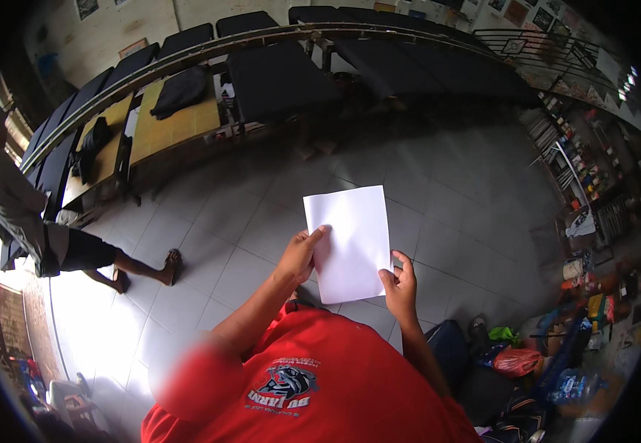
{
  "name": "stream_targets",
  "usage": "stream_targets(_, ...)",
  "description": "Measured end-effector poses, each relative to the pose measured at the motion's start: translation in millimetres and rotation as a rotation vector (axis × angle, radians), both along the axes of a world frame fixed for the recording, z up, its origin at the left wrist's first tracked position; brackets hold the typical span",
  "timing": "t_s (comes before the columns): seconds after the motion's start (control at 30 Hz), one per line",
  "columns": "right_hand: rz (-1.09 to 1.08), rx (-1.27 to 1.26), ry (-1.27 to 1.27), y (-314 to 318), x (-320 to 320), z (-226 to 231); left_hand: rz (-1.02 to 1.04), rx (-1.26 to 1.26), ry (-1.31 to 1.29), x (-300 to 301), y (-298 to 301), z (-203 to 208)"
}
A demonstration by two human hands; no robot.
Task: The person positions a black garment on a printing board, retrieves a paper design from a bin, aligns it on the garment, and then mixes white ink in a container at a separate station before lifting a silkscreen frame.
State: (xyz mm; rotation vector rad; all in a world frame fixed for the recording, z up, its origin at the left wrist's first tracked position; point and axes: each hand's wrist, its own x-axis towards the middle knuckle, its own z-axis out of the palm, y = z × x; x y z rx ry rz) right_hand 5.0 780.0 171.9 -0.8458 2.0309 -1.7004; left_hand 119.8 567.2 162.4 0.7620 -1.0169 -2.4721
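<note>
White sheet (351, 247), centre of frame, between hands; long axis near vertical, top leaning slightly left. Left hand (300, 255) pinches left edge, thumb on top; right hand (400, 284) pinches right edge lower, nearer bottom corner.

Daylight from the left glares off the floor (106, 328), a red sleeve (196, 369) blurs, and the dark-rimmed edges bend.
</note>
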Motion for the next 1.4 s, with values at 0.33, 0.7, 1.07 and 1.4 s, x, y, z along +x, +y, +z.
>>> stream_targets(0.33,-0.229,0.196,0.965,-136.8,-75.4,98.1,-0.084,-0.794,-0.165,-98.8,-113.5,37.8)
stream_targets(0.7,0.179,-0.064,0.356,-271.3,-248.2,124.3,-0.164,-1.082,-0.286,-113.0,-209.7,58.6)
stream_targets(1.07,0.147,-0.21,0.241,-450.5,-392.9,75.6,0.698,-1.002,-0.374,-195.1,-282.3,49.9)
stream_targets(1.4,0.189,-0.009,0.248,-651.4,-363.8,-31.9,0.257,-1.686,-1.06,-297.5,-451.2,-2.2)
